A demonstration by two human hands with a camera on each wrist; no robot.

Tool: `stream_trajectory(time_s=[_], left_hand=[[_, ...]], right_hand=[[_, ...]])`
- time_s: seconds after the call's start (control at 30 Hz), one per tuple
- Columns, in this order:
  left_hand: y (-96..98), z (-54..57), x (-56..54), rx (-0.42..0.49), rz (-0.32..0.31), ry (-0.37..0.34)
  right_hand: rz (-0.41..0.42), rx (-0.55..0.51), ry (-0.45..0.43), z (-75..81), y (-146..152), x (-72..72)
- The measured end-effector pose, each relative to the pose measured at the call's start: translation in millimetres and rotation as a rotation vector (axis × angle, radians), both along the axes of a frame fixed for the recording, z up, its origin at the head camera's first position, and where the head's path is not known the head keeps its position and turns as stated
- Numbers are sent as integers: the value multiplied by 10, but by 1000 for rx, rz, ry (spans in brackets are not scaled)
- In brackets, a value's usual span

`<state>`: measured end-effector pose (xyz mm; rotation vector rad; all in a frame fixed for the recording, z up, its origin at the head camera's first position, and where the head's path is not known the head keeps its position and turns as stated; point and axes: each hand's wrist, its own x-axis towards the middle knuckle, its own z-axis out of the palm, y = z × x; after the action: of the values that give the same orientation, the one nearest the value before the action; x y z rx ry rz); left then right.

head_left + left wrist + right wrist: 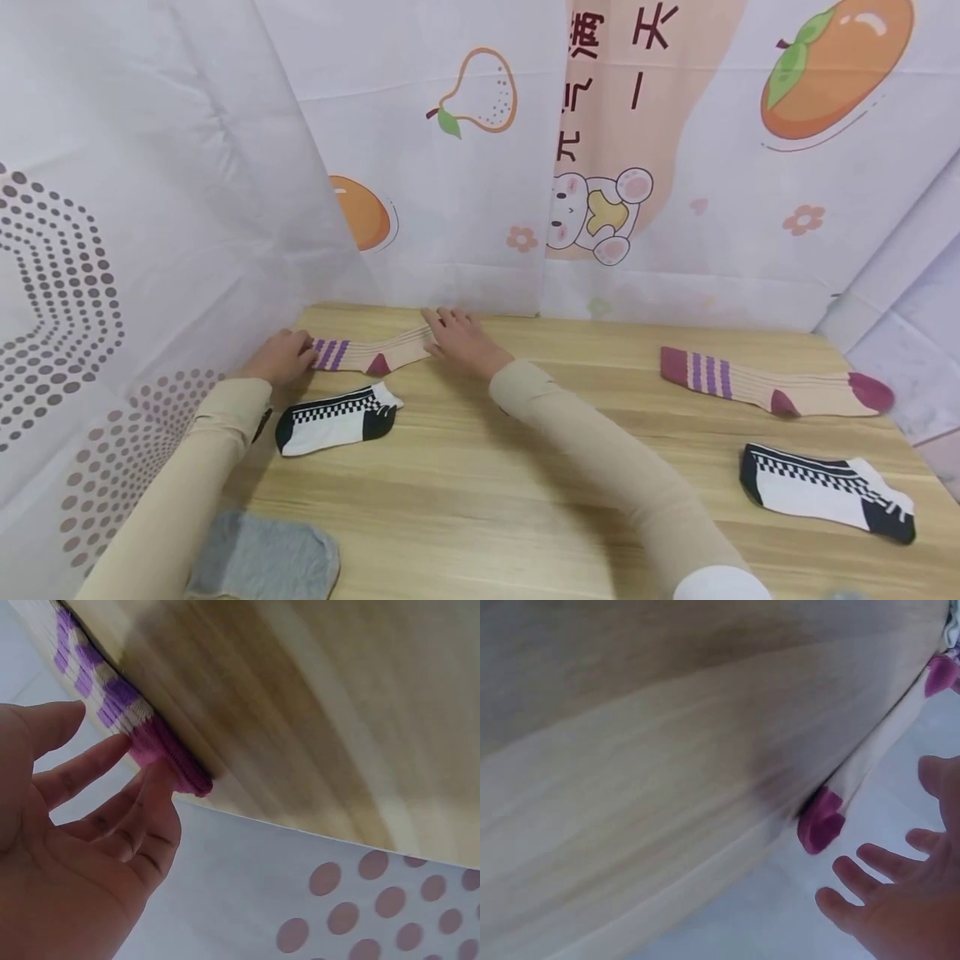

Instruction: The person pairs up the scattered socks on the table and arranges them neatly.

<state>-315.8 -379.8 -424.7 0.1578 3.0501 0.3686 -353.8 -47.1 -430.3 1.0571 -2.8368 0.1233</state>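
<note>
A long cream sock (408,348) with purple stripes and a maroon heel lies flat along the table's back left. At its maroon cuff (180,769) is my left hand (277,358), fingertips touching the knit and thumb held apart. My right hand (467,342) is over the other end, palm down. In the right wrist view its fingers are spread beside the maroon toe (821,821), holding nothing. Just in front of the left hand lies a black-and-white checkered ankle sock (337,421).
Toward the right lie a second purple-striped sock (765,387) and a second checkered ankle sock (825,487). A grey folded cloth piece (266,554) sits at the front left. Printed white curtains (420,208) rise behind the wooden table (450,508) and along its left.
</note>
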Motion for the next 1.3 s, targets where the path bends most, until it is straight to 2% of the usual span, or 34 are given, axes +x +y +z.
stream_trajectory(time_s=[0.1,0.23,0.33,0.47,0.6,0.73,0.87,1.1,1.3], left_hand=[[-22,16,-64,-35,4,11],[14,10,-117,-114,38,-26],[51,-8,-132,-154,63,-69],[67,5,-143,-164,87,-68],[23,22,-170,-120,90,-56],[-69,-28,-196,-24,93,-100],[-110,-46,-203,29,104,-113],[-38,-13,-169,85,160,-93],[-49,-62,-92,141,116,8]], right_hand=[[6,31,3,-49,-52,-61],[-4,52,-25,-90,-78,-147],[-25,-2,-65,-115,-74,-206],[-41,-99,-61,-117,-70,-271],[-90,-128,-99,-82,-81,-291],[-165,-121,-173,-68,-76,-277],[-201,-114,-178,-80,-48,-270],[-154,-148,-121,-93,49,-260],[-84,-193,-130,-100,124,-248]])
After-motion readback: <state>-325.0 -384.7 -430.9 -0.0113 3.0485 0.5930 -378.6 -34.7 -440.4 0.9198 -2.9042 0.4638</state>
